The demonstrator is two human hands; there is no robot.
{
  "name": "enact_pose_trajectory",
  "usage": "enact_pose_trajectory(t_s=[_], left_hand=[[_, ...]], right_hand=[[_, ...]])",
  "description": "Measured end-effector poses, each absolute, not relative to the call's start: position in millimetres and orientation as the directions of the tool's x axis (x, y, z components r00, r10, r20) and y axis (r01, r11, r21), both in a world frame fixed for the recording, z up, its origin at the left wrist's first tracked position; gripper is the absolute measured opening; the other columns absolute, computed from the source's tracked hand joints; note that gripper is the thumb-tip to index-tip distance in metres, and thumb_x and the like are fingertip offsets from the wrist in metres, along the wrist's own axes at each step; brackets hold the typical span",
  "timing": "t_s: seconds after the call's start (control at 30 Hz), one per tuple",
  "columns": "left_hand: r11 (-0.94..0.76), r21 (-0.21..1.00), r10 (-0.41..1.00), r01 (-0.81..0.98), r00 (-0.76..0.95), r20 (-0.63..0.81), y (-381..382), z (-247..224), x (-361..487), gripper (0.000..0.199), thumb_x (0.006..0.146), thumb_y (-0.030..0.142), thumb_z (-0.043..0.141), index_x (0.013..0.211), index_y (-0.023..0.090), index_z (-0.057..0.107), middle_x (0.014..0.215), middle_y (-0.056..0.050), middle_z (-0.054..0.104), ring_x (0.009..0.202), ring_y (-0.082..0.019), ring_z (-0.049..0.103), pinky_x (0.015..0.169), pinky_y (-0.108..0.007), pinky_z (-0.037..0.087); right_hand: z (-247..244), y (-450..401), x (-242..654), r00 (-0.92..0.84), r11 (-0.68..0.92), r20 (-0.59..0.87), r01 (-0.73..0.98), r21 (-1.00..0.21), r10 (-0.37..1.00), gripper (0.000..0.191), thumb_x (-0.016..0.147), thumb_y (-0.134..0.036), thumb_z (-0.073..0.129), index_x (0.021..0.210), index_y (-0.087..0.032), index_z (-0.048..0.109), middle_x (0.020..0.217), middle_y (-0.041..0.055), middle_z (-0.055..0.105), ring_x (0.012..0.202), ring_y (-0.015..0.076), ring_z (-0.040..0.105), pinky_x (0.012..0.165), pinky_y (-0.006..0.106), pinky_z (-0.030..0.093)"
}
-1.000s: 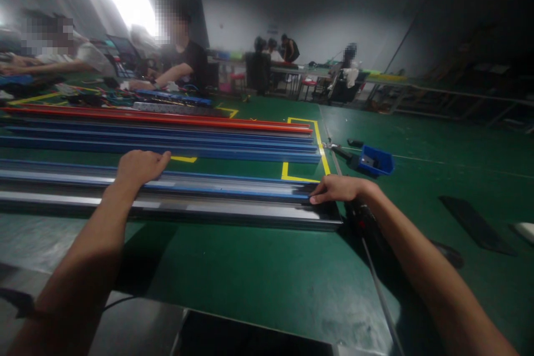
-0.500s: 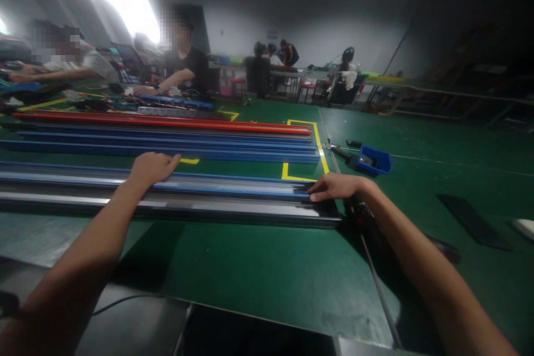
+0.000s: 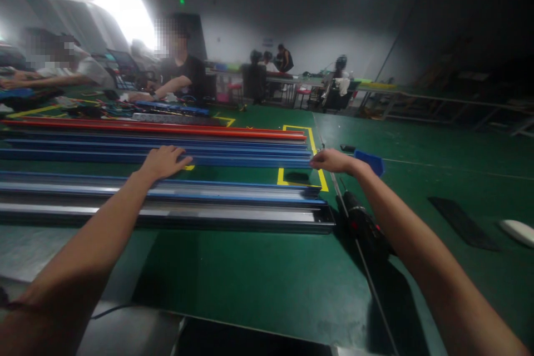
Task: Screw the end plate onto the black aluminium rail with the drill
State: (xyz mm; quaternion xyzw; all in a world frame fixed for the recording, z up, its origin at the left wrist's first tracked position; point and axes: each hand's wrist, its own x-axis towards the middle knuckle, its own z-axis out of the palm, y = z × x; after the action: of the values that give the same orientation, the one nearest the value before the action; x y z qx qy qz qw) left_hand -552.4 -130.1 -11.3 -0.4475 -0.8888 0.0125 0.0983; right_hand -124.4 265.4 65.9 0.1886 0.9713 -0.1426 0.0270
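Long blue metal profiles (image 3: 250, 156) lie side by side across the green table. My left hand (image 3: 167, 162) lies over the nearest of them, its fingers spread and pointing right. At their right end my right hand (image 3: 331, 160) has its fingers pressed together at the tip of the nearest blue profile. Closer to me lie a silver profile with blue edges (image 3: 250, 192) and a black-edged silver profile (image 3: 250, 213), with neither hand on them. My left forearm crosses above both.
Red profiles (image 3: 167, 127) lie behind the blue ones. A black power drill (image 3: 362, 222) is below my right wrist; a blue bin (image 3: 371, 162) is partly behind it. Farther right are a dark flat strip (image 3: 463, 222) and a white object (image 3: 517, 232). Co-workers sit at the far left.
Both hands have moved away from me, from the near silver profiles to the blue ones behind. My right hand has left the near profile's end, uncovering the drill. The view has shifted slightly.
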Motion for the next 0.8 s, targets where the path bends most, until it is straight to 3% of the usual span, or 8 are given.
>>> enact_pose_trajectory(t_s=[0.2,0.33,0.8], left_hand=[[0.588,0.008,0.804,0.809,-0.586,0.105,-133.7,-23.8,-566.0,0.088,0.098,0.069,0.022,0.146,0.007,0.062,0.148,-0.023,0.063,0.139,-0.042,0.056,0.110,-0.053,0.045],[0.597,0.031,0.795,0.801,-0.597,0.104,-135.1,-22.9,-562.4,0.085,0.099,0.067,0.021,0.147,0.010,0.062,0.151,-0.020,0.062,0.141,-0.039,0.056,0.110,-0.052,0.046],[0.652,0.100,0.746,0.752,-0.659,0.093,-136.0,-20.3,-558.3,0.078,0.101,0.065,0.021,0.146,0.019,0.064,0.153,-0.019,0.060,0.145,-0.044,0.050,0.116,-0.072,0.036]], right_hand=[[38.2,282.3,-152.2,-0.913,0.891,0.035,0.388,-0.237,0.407,0.042,0.102,-0.032,0.052,0.135,-0.019,0.076,0.137,0.0094,0.074,0.125,0.0329,0.070,0.110,0.045,0.053],[12.8,284.9,-150.7,-0.924,0.898,0.043,0.356,-0.260,0.379,0.045,0.104,-0.039,0.053,0.140,-0.018,0.073,0.140,0.0109,0.072,0.132,0.0339,0.066,0.115,0.047,0.050],[-7.5,294.5,-134.0,-0.933,0.864,-0.026,0.342,-0.369,0.358,0.064,0.105,-0.057,0.047,0.157,-0.022,0.057,0.159,0.0086,0.055,0.148,0.0353,0.051,0.127,0.053,0.038]])
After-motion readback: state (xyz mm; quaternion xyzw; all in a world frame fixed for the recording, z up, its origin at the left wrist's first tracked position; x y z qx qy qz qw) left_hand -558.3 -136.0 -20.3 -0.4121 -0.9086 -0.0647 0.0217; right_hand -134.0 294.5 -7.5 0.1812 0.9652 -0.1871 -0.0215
